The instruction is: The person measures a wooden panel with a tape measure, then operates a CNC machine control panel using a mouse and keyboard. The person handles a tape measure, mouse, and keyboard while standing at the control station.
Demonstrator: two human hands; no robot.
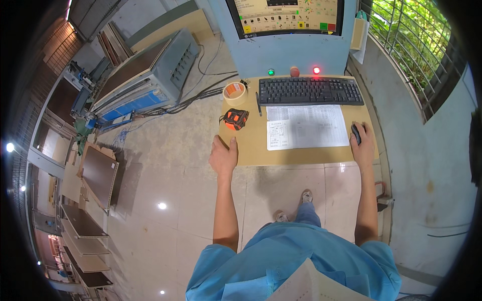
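My right hand (362, 145) is closed over a black computer mouse (356, 133) at the right side of a tan desk board (306, 158). At the board's near left corner, my left hand (224, 156) grips the edge, thumb on top and fingers along the outer side. Just beyond it sits an orange and black tape measure (235, 119). Printed sheets with tables (307, 128) lie between my hands. Behind them is a black keyboard (311, 92), with a dark pen (258, 104) at its left end and a roll of tape (235, 93) farther left.
A lit monitor (286, 17) is set in a blue cabinet, above a green button (271, 72) and a glowing red one (316, 70). Cables (201, 94) run over the floor to a large grey machine (170, 65). Brown panels (100, 173) lean at left; a wall and barred window (411, 55) stand at right.
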